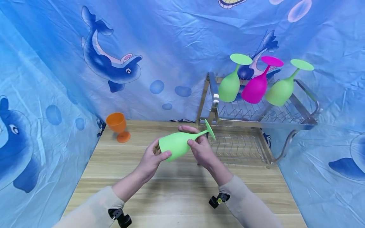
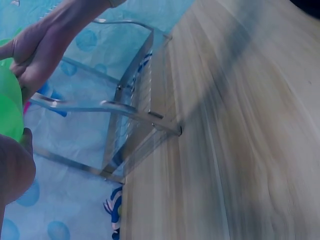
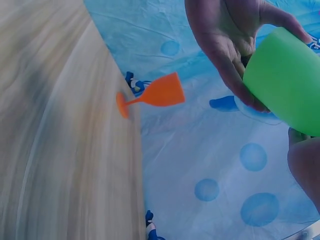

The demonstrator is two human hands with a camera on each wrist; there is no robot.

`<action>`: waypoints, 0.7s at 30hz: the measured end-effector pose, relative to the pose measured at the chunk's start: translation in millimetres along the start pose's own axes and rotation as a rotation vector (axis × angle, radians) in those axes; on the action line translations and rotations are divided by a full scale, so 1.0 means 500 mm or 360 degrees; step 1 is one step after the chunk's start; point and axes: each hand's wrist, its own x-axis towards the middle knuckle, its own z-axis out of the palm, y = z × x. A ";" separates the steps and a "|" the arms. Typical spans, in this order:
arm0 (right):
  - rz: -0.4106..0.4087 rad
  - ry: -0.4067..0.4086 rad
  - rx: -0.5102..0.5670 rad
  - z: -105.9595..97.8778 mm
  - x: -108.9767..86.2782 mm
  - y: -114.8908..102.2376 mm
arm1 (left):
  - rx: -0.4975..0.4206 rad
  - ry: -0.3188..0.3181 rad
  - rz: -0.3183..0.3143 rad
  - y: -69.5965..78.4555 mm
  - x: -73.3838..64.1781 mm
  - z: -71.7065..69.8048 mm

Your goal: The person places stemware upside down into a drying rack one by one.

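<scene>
Both hands hold a light green plastic goblet (image 1: 176,144) above the table, tilted nearly onto its side with the foot up to the right. The left hand (image 1: 151,160) grips the bowl near its rim, thumb on the near side. Around the stem end of the bowl, the right hand (image 1: 202,152) holds on with thumb and fingers. In the right wrist view the green bowl (image 3: 290,82) shows between the two hands. The left wrist view catches only part of the green goblet (image 2: 9,105) at its left edge.
An orange goblet (image 1: 116,123) stands upright at the table's back left. At the back right is a two-tier metal dish rack (image 1: 265,124). On its upper tier, two green goblets (image 1: 229,87) and a magenta goblet (image 1: 255,88) sit upside down. A blue dolphin-print curtain (image 1: 176,57) surrounds the wooden table (image 1: 176,202).
</scene>
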 end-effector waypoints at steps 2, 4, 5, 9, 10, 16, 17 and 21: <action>-0.0002 0.0017 -0.0004 0.003 0.002 0.000 | -0.0014 -0.0014 -0.0001 -0.001 0.001 0.004; -0.0004 0.0029 0.0009 0.005 0.003 -0.001 | -0.0019 -0.0024 -0.0002 -0.002 0.003 0.008; -0.0005 0.0038 0.0017 0.006 0.002 -0.001 | -0.0019 -0.0026 0.0000 -0.002 0.004 0.009; -0.0029 0.0079 0.0070 0.009 0.001 -0.003 | -0.0005 -0.0017 0.0022 -0.002 0.008 0.014; -0.0035 0.0099 0.0078 0.010 0.000 -0.003 | 0.0000 -0.0016 0.0030 -0.003 0.009 0.015; -0.0103 0.0222 0.0118 0.012 0.005 -0.002 | 0.0002 0.0012 0.0111 -0.003 0.014 0.030; -0.0116 0.0236 0.0129 0.012 0.007 -0.001 | 0.0006 0.0027 0.0137 -0.003 0.015 0.034; -0.0147 0.0299 0.0217 0.013 0.013 0.005 | 0.0053 0.0092 0.0252 -0.007 0.016 0.050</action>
